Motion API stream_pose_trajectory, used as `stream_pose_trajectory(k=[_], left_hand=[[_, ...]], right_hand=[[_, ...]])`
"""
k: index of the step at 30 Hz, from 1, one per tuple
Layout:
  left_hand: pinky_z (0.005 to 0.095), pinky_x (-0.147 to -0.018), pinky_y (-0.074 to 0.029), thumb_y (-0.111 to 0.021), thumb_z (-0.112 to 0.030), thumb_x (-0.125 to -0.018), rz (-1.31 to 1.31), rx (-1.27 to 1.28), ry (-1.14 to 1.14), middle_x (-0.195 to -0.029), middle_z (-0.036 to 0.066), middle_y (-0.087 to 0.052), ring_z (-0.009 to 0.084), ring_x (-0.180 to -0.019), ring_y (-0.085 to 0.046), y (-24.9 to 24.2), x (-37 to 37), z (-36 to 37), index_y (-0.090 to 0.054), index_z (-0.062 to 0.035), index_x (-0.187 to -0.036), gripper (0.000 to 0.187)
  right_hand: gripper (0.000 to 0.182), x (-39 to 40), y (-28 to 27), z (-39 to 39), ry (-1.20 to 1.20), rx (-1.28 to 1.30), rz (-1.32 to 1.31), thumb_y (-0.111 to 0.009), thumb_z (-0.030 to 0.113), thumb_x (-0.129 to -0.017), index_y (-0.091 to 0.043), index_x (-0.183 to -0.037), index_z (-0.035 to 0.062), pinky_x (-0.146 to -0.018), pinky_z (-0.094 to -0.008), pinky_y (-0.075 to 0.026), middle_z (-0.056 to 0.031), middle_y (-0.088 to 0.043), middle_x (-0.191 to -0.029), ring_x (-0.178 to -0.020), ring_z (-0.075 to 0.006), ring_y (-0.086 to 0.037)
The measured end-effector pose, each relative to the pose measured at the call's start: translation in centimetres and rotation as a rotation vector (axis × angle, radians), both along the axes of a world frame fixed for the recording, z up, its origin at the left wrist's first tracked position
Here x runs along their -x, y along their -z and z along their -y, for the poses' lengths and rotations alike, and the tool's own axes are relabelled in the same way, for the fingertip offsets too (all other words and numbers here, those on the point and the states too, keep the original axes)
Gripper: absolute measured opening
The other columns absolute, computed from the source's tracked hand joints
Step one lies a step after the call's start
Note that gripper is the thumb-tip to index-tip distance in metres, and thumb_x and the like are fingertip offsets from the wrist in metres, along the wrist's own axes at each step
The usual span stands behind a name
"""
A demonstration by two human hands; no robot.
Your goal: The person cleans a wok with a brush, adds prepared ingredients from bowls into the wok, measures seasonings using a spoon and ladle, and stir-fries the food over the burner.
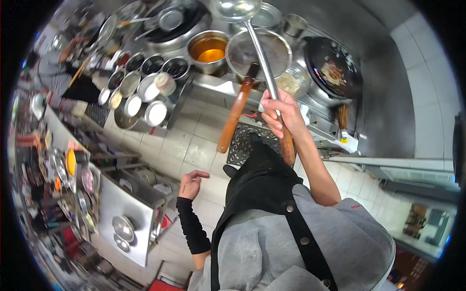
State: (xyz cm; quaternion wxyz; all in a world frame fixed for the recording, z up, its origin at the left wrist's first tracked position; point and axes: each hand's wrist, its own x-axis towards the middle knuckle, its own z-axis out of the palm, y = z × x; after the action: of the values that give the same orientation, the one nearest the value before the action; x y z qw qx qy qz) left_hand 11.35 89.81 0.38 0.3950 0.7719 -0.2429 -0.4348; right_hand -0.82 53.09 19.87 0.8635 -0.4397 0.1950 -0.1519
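My right hand (284, 115) is wrapped round the shaft of a long steel ladle (264, 58). Its bowl points to the back of the stove and its wooden end hangs below my fist. Beside it, a round mesh strainer (258, 48) lies on the stove, its wooden handle sticking out towards me. To the right is a black wok (350, 57) with cooked food (332, 72) in it. Low at my left side, above the floor, my left hand (191, 184) holds nothing, its fingers loosely stretched out.
A pot (194, 41) of orange liquid stands left of the strainer. Several seasoning containers (130, 83) fill a cart at the left. A bamboo brush (342, 116) hangs by the stove's right front. Behind is a steel table (114, 199) with lids; another person (51, 72) works far left.
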Motion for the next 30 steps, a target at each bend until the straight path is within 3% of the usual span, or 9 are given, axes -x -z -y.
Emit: stream_pose_trajectory(k=[2, 7, 10, 16, 18, 20, 22, 26, 30], left_hand=[[0.0319, -0.097, -0.051, -0.051, -0.001, -0.097, -0.064, 0.016, 0.343, -0.108, 0.01, -0.076, 0.0198, -0.111, -0.069, -1.6, 0.9, 4.8, -0.07, 0.0014, -0.118, 0.028], [0.0342, -0.098, -0.052, -0.055, -0.02, -0.106, -0.552, -0.003, 0.524, -0.124, 0.008, -0.071, 0.0181, -0.112, -0.067, 3.3, 8.5, 18.0, -0.065, -0.0018, -0.129, 0.032], [0.0333, -0.095, -0.053, -0.054, -0.021, -0.105, -0.689, -0.183, 0.342, -0.12, 0.008, -0.072, 0.0177, -0.115, -0.066, 11.7, 14.2, 27.0, -0.066, -0.0039, -0.128, 0.031], [0.0441, -0.096, -0.056, -0.058, -0.023, -0.103, -1.311, -0.034, -0.142, -0.127, 0.02, -0.066, 0.0342, -0.111, -0.066, 31.5, 29.5, 41.3, -0.058, 0.0021, -0.131, 0.037], [0.0513, -0.092, -0.058, -0.054, -0.017, -0.104, -1.417, -0.155, -0.468, -0.121, 0.025, -0.062, 0.0421, -0.106, -0.065, 34.1, 35.3, 47.0, -0.053, 0.0057, -0.122, 0.029], [0.0539, -0.091, -0.059, -0.052, -0.017, -0.105, -1.293, -0.297, -0.675, -0.118, 0.026, -0.06, 0.0433, -0.104, -0.065, 37.7, 41.9, 52.7, -0.05, 0.0063, -0.117, 0.026], [0.0497, -0.084, -0.061, -0.054, -0.022, -0.105, -1.494, -0.177, -0.823, -0.109, 0.022, -0.061, 0.04, -0.1, -0.066, 42.3, 47.0, 56.2, -0.051, 0.0029, -0.107, 0.026], [0.0362, -0.065, -0.057, -0.054, -0.027, -0.101, -1.491, 0.167, -1.109, -0.08, 0.011, -0.061, 0.0265, -0.076, -0.066, 37.5, 50.1, 63.8, -0.057, -0.005, -0.088, 0.026], [0.0329, -0.055, -0.05, -0.043, -0.043, -0.103, -1.327, -0.144, -0.759, -0.068, 0.008, -0.06, 0.0201, -0.062, -0.06, 41.4, 49.5, 62.7, -0.064, -0.0055, -0.087, 0.046]], right_hand=[[0.015, 3.9, 0.3, 3.1, 0.022, -0.032, -0.015, -0.06, 0.002, -0.093, -0.048, -0.102, 0.0013, -0.026, -0.0281, -0.037, -0.0033, -0.042, -0.062, -0.037, -0.0104, -0.04], [0.017, 13.4, 1.9, 8.8, 0.255, 0.156, -0.18, -0.063, 0.004, -0.096, -0.05, -0.107, 0.0023, -0.03, -0.0266, -0.037, -0.0029, -0.048, -0.065, -0.039, -0.0081, -0.041], [0.021, 18.7, 3.3, 13.2, 0.485, 0.218, -0.259, -0.066, 0.004, -0.096, -0.053, -0.112, 0.0007, -0.033, -0.0247, -0.037, -0.0004, -0.049, -0.069, -0.042, -0.0059, -0.042], [0.017, 31.5, 7.3, 24.2, 0.574, 0.411, -0.56, -0.057, -0.001, -0.098, -0.058, -0.114, 0.0001, -0.035, -0.0253, -0.037, 0.0004, -0.051, -0.068, -0.041, -0.0057, -0.044], [0.016, 33.9, 5.8, 26.5, 0.637, 0.39, -0.657, -0.057, -0.001, -0.097, -0.057, -0.113, -0.0005, -0.035, -0.0253, -0.037, 0.0011, -0.05, -0.066, -0.041, -0.0056, -0.045], [0.022, 36.8, 6.7, 28.2, 0.639, 0.38, -0.718, -0.057, -0.003, -0.097, -0.057, -0.119, -0.0018, -0.035, -0.025, -0.038, 0.0011, -0.051, -0.068, -0.042, -0.0051, -0.046], [0.049, 38.6, 7.4, 29.0, 0.7, 0.347, -0.739, -0.058, -0.007, -0.096, -0.049, -0.144, -0.0019, -0.037, -0.0238, -0.04, -0.0009, -0.056, -0.081, -0.045, -0.0049, -0.048], [0.053, 41.1, 8.6, 29.9, 0.715, 0.34, -0.768, -0.059, -0.01, -0.095, -0.046, -0.147, -0.0065, -0.037, -0.0214, -0.039, -0.0043, -0.058, -0.09, -0.045, -0.0046, -0.049], [0.055, 42.3, 9.2, 30.9, 0.696, 0.328, -0.799, -0.059, -0.011, -0.095, -0.045, -0.148, -0.0056, -0.038, -0.0214, -0.04, -0.0024, -0.057, -0.086, -0.049, -0.0037, -0.05]])
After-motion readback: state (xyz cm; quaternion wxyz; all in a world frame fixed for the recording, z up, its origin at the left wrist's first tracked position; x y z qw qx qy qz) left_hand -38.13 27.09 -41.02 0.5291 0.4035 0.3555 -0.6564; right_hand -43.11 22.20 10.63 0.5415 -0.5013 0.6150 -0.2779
